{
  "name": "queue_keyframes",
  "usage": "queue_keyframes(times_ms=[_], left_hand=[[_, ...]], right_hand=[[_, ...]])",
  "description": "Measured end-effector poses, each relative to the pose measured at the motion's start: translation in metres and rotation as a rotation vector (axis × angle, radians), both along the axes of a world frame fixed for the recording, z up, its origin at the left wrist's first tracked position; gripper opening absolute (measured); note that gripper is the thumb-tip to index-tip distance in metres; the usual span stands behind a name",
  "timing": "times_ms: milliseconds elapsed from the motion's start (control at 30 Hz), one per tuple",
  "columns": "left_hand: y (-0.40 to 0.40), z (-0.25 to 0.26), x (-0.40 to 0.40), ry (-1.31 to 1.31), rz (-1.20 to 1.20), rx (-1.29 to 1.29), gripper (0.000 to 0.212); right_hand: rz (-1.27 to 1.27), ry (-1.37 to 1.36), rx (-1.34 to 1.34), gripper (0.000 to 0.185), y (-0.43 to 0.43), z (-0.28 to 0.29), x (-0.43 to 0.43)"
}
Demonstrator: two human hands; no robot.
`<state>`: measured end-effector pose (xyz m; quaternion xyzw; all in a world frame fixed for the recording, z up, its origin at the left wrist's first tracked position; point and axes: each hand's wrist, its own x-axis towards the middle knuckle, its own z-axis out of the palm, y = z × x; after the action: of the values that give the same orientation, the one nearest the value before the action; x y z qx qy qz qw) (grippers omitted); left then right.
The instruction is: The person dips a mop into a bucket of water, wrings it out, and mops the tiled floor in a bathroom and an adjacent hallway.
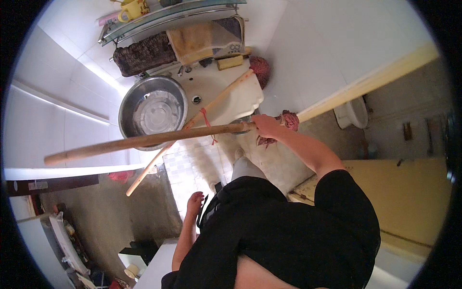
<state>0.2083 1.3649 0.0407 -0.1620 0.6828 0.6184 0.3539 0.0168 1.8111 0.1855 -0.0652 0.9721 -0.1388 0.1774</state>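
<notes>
My right hand (266, 126) grips a mop's wooden handle (151, 140) near its head, and the handle reaches far to the left, over a metal basin. The mop's reddish cloth head (289, 121) hangs just beyond that hand. My left hand (195, 202) hangs at my side with nothing visible in it. A second wooden pole (223, 94), with a red string (205, 119) tied on it, lies slanting across the white sink (236, 103) and passes under the first handle. Past the sink's right corner is a dark red bundle (260, 71).
The round metal basin (156, 108) rests on the sink's left part. Above are towels (196, 38) on a rail and a glass shelf (173, 13) with a yellow mug (133, 9). A toilet (352, 112) stands beyond the wall at right; a yellow door (400, 195) is beside me.
</notes>
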Motion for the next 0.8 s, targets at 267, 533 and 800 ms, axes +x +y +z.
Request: queue_keyframes(times_ms=[267,533,800], left_hand=[[-0.094,-0.076,0.088,-0.066,0.025,0.032,0.023],[-0.122,-0.067,0.136,-0.066,-0.441,-0.284,0.025],[-0.058,-0.054,0.098,0.036,-0.523,-0.298,0.027]], right_hand=[[-0.437,0.042,-0.163,0.030,0.033,0.017,0.122],[-0.903,0.102,-0.248,0.022,0.116,0.019,0.223],[-1.124,0.394,-0.798,0.010,0.225,0.057,0.288]])
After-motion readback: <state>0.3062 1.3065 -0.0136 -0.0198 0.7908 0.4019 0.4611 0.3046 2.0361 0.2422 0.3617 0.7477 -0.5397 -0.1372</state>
